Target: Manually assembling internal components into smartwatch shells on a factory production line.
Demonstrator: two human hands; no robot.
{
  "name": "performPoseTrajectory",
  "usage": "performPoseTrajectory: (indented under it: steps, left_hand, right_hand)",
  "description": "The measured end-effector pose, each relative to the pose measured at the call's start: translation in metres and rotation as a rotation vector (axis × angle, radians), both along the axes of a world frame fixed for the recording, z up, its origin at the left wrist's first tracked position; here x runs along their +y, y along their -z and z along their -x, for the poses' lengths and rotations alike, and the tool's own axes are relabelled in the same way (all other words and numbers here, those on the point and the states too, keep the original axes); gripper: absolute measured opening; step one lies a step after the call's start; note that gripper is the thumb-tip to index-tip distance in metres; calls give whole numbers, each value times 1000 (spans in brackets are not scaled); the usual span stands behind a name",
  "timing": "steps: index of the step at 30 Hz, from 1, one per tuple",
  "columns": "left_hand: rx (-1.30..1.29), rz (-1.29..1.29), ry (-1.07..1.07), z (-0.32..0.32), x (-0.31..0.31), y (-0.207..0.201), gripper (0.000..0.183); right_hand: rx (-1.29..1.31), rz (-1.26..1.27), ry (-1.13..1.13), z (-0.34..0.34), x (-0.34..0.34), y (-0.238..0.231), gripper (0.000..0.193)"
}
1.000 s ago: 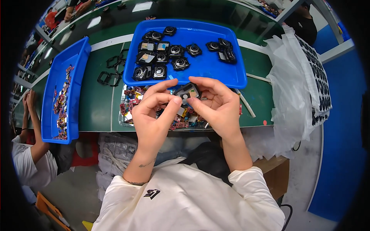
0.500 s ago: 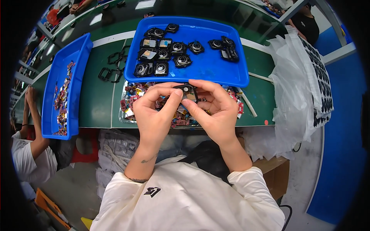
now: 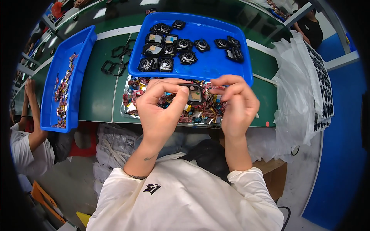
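Note:
My left hand point(image 3: 160, 102) pinches a black square watch case point(image 3: 195, 94) between thumb and fingers. The open inside of the case shows, with a tan part in it. Just to the right, my right hand point(image 3: 239, 104) is off the case, its fingers loosely bent and apart, slightly blurred, with nothing seen in them. Under both hands lies a clear tray of small red circuit boards and yellow and silver parts point(image 3: 200, 116). Beyond it is a blue tray point(image 3: 216, 70) with several black watch bodies point(image 3: 188, 58), some with round backs up and some open.
Black empty frames point(image 3: 113, 68) lie left of the blue tray. A second blue tray point(image 3: 74, 115) with small electronic parts stands further left, near a co-worker's arms point(image 3: 34, 104). At the right are white plastic sheeting point(image 3: 291, 92) and stacked sheets of black pieces point(image 3: 325, 82).
My right hand has let go of the watch case and moved right. The case stays in my left hand, tilted more. The view has shifted slightly.

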State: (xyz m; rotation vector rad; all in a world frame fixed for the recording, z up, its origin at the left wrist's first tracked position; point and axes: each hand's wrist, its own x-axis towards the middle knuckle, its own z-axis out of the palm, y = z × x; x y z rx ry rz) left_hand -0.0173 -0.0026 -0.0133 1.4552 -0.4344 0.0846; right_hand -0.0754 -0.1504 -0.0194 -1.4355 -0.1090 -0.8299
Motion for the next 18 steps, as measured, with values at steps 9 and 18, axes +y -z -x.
performPoseTrajectory:
  steps: [9, 18]
  left_hand:
    - [-166, -130, -16, 3, -4, -5, 2]
    - [-51, -112, -3, 2, -4, -4, 5]
  right_hand:
    - [224, 26, -180, -1, 7, -13, 25]
    - [242, -88, -170, -1, 10, -12, 22]
